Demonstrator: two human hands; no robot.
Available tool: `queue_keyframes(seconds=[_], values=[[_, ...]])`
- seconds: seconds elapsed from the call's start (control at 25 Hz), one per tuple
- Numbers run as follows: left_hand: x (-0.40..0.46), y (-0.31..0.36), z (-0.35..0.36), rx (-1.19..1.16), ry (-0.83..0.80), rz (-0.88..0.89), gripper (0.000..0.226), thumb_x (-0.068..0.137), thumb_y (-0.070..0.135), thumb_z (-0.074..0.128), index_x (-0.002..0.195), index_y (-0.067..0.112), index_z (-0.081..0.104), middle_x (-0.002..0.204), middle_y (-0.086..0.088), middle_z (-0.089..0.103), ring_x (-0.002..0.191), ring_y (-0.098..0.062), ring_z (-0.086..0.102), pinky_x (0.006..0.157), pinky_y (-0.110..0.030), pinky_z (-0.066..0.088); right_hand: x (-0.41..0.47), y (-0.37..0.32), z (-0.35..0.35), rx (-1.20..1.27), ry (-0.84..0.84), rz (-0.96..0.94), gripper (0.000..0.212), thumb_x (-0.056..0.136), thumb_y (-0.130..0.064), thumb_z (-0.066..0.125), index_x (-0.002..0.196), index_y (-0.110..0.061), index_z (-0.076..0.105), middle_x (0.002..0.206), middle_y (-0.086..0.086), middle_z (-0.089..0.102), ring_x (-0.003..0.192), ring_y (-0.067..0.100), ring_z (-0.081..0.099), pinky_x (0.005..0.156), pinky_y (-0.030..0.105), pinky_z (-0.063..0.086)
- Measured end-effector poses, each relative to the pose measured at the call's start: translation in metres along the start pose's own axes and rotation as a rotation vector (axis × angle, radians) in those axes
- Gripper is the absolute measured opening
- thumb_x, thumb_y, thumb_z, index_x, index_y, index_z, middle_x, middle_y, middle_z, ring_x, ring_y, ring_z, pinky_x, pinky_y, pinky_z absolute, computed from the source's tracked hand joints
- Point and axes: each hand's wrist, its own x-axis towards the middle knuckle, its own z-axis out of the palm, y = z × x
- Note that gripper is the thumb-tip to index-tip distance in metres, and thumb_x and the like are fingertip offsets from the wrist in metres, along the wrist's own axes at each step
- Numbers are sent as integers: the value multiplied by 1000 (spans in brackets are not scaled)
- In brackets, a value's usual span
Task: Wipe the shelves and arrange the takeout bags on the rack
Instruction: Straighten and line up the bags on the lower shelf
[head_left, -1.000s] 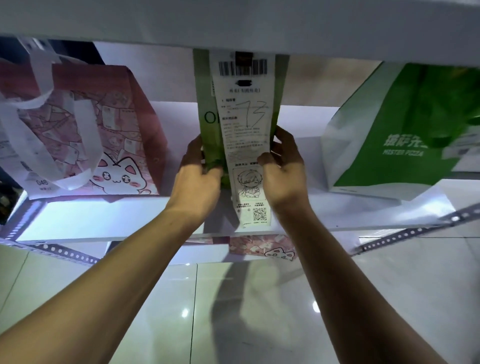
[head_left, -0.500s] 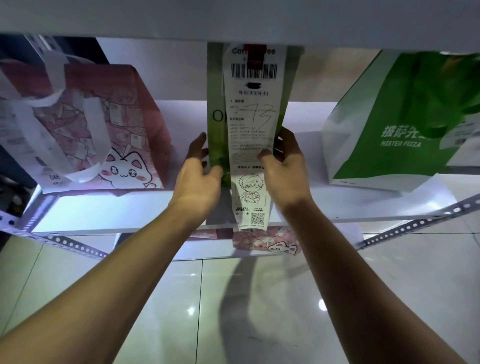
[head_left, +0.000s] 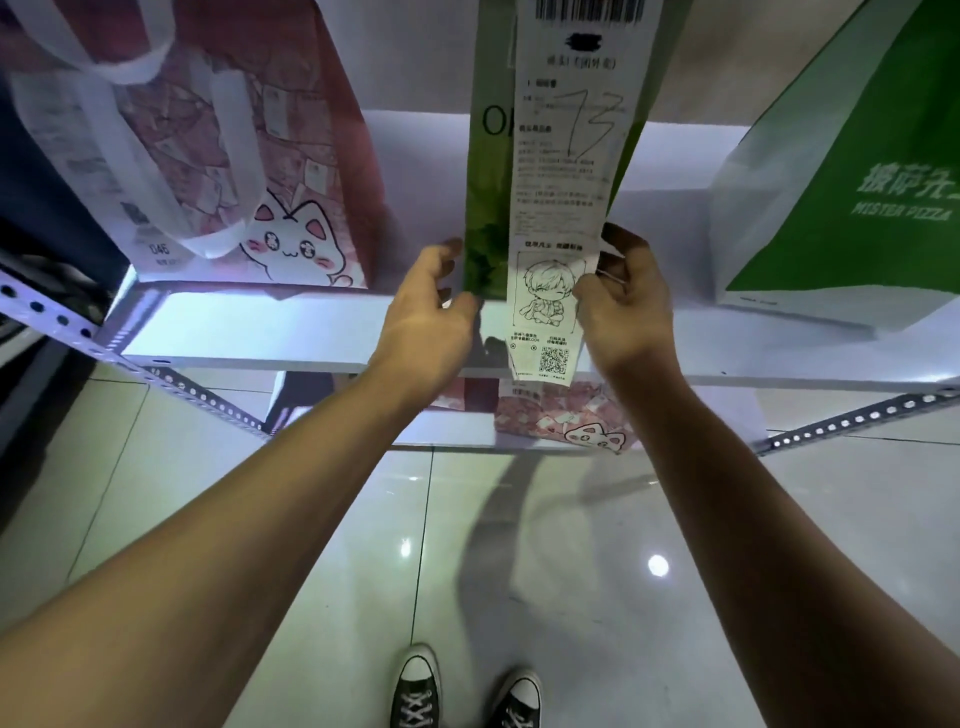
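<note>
A narrow green takeout bag (head_left: 485, 208) stands on the white shelf (head_left: 260, 332), with a long white receipt (head_left: 563, 171) marked "73" hanging down its front past the shelf edge. My left hand (head_left: 431, 306) grips the bag's lower left corner, thumb in front and fingers behind. On the other side, my right hand (head_left: 623, 301) holds the lower right edge, its thumb pressing on the receipt. To the left on the same shelf stands a pink cat-print bag (head_left: 208, 156) with white handles. A green and white pizza bag (head_left: 841, 208) stands to the right.
Another pink cat-print bag (head_left: 571, 415) sits on the lower shelf beneath. Perforated metal rack rails (head_left: 52, 322) run out at the left and right corners. Below is glossy tiled floor (head_left: 519, 545), with my shoes (head_left: 415, 691) at the bottom.
Both hands keep their hold on the green bag, which has shifted slightly to the right. The view has come closer and tilted down, so the floor and my shoes show.
</note>
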Motion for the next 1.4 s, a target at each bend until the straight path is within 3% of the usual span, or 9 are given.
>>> queue_keyframes(seconds=[0.08,0.16,0.28,0.36,0.44,0.6,0.8,1.16,1.4], values=[[-9,-9,1,-24,11,3,38,97,2,47,130,20,57,109,22,60,87,14,62,69,-9,48,-7,8,-3,-10,-14,-23,42,97,-2,50,138,-11,49,120,9,69,89,11,68,65,22,56],[-18,-21,6,-33,-13,-9,35,97,-2,45,123,16,61,114,13,64,71,19,60,58,-7,44,-14,17,-7,-47,-3,-35,40,98,-2,50,137,-8,49,126,11,67,109,21,68,84,37,61],[-32,-46,14,-8,-52,19,32,98,0,46,118,17,65,120,7,67,88,8,63,75,-8,46,-26,33,-14,-160,102,-43,41,95,-4,50,135,-10,55,126,7,67,112,17,65,92,34,57],[-40,-69,20,-36,-66,43,33,97,-2,46,116,17,66,115,7,70,95,1,64,75,-5,45,-39,48,-17,-189,136,-102,41,92,-1,50,132,-9,58,121,7,69,108,15,67,82,18,54],[-49,-93,30,-68,-83,59,33,96,-3,47,113,17,67,109,10,71,94,4,64,77,-4,45,-52,68,-23,-228,156,-165,38,91,0,52,127,-6,61,113,6,71,102,12,68,77,11,51],[-66,-143,49,-46,-73,62,30,97,0,50,110,20,68,101,19,68,91,6,61,80,-11,48,-81,121,-31,-163,140,-145,26,92,2,58,115,-8,65,105,0,72,99,10,69,82,15,52],[-70,-200,77,-75,-42,22,30,96,-4,50,106,18,69,106,12,71,98,-3,64,89,-25,52,-96,190,-30,-151,34,-54,26,94,3,59,113,-14,68,107,-7,73,103,7,69,92,22,53],[-35,-282,142,-37,-114,110,35,97,4,49,106,33,65,109,20,68,105,2,62,81,-6,45,-44,278,-28,-275,-80,-213,26,95,2,58,115,-12,67,105,-2,71,96,7,68,85,13,53],[7,-311,161,-124,-24,122,30,98,4,51,104,28,67,102,17,70,95,10,63,71,-4,46,-9,291,-12,-160,-116,-237,27,98,-2,56,104,-27,66,98,-14,71,96,-2,67,82,8,52]])
